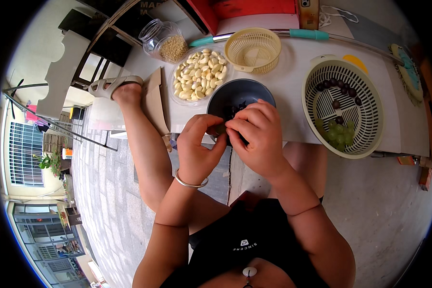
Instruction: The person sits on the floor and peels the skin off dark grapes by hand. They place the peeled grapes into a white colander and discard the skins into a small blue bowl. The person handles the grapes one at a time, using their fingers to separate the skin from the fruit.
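Over a dark grey bowl (266, 91), my left hand (200, 141) pinches a small greenish grape (220, 128) between thumb and forefinger. My right hand (257, 137) meets it there, its fingers closed at the grape's side; whether they grip the grape or a bit of its skin is hidden. Dark scraps that look like grape skins (233, 109) lie inside the bowl. To the right, a pale slotted colander (375, 115) holds dark purple grapes (343, 87) along its far side and a cluster of green grapes (340, 134) at its near side.
Behind the bowl stand a clear dish of peeled garlic cloves (199, 74), a yellow plastic basket (253, 45) and a clear jar with pale grains (173, 48). A teal-and-silver pole (307, 34) crosses the table's back. Folded cardboard (154, 98) lies left, beside my raised leg.
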The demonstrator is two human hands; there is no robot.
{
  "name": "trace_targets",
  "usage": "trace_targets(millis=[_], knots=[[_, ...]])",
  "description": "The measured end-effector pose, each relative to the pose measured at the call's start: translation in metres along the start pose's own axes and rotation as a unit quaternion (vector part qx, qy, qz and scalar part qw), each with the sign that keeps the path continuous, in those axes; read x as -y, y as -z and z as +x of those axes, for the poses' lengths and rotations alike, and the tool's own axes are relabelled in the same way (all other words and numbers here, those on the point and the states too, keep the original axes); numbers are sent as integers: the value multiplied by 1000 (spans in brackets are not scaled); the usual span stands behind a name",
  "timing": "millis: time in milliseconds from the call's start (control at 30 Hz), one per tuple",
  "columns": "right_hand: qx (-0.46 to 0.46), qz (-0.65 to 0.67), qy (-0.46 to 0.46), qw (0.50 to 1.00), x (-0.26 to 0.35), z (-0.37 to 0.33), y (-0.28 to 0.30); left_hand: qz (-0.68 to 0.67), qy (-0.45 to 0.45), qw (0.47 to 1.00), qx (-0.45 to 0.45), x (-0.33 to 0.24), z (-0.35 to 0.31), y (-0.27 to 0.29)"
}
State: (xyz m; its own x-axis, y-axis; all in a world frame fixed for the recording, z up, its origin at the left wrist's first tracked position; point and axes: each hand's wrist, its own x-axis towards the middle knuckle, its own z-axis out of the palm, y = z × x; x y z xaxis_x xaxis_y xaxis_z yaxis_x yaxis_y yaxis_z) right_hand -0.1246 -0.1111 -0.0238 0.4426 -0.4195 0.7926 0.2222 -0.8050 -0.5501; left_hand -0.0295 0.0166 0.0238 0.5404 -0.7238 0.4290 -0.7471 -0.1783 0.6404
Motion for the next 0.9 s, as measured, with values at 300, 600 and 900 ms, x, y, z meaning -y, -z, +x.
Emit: trace_targets(millis=[300,600,900], knots=[[-9,-20,-14,1000,6,1,-2,40,-65,997,-6,-6,1,1],[-32,70,-79,994,7,3,0,-316,144,937,45,5,-4,6],[2,99,-83,992,10,1,-2,-327,162,931,24,8,-4,2]])
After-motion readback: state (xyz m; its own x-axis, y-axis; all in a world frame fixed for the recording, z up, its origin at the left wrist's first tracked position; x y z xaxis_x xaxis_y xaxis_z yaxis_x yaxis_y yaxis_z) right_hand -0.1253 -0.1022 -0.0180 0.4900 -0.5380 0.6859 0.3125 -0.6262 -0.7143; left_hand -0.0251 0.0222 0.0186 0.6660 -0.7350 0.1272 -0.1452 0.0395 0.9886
